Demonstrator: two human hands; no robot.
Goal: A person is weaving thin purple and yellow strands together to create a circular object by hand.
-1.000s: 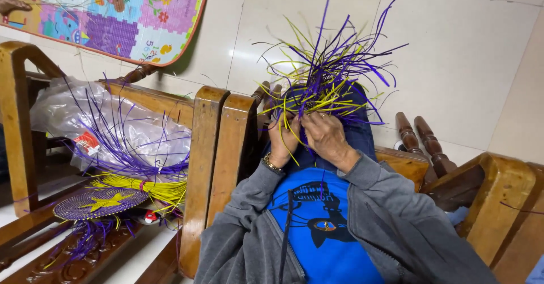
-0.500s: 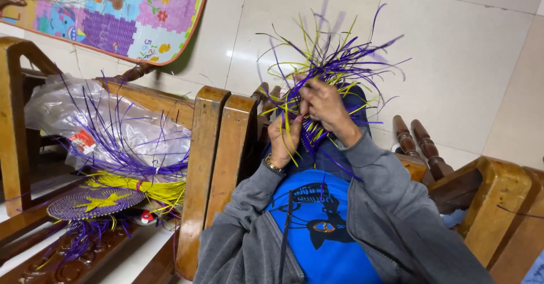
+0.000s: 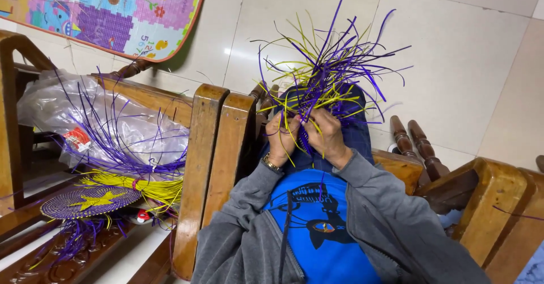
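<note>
Wooden chair arms frame the seated person, whose grey jacket sleeves and blue shirt fill the bottom of the view. Just beyond the shirt, over the lap, both hands meet on a bundle of purple and yellow strips. The left hand, with a watch at the wrist, has its grip curled shut around the lower left of the bundle, yellow strands running between the fingers. The right hand sits just beside it, touching it, fingers bent down and closed on the gathered base of the strips. From that pinched base the bundle's long axis runs away from the body, and the loose ends fan outward and point toward the tiled floor ahead. To the left, on the neighbouring wooden seat, lie a round woven purple disc with a yellow star, a sheaf of spare purple and yellow strips and a clear plastic bag. Farthest off, a colourful play mat lies on the floor.
</note>
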